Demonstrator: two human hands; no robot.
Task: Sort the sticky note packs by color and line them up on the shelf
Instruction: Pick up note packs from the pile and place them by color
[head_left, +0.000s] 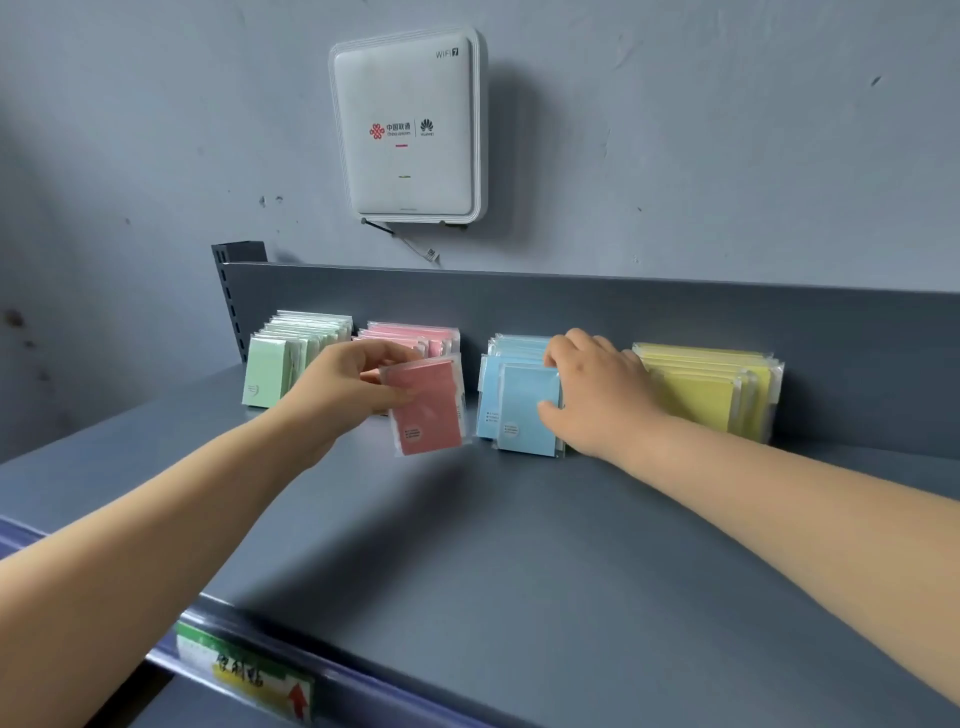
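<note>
Two bare forearms are showing above the grey shelf (467, 545), one entering from the lower left of it and one from the lower right. No sleeve is covering either forearm up to the frame edge. The left hand (348, 384) and the right hand (597, 395) are showing uncovered, with no glove. The fingers (576, 343) are showing short, unpainted nails where visible.

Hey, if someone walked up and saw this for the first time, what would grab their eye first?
Probably the four colour rows along the back of the shelf: green packs, pink packs, blue packs, yellow packs. Next, the left hand holding a pink pack before its row, and the right hand resting on the blue ones. Above, a white router hangs on the wall.
</note>
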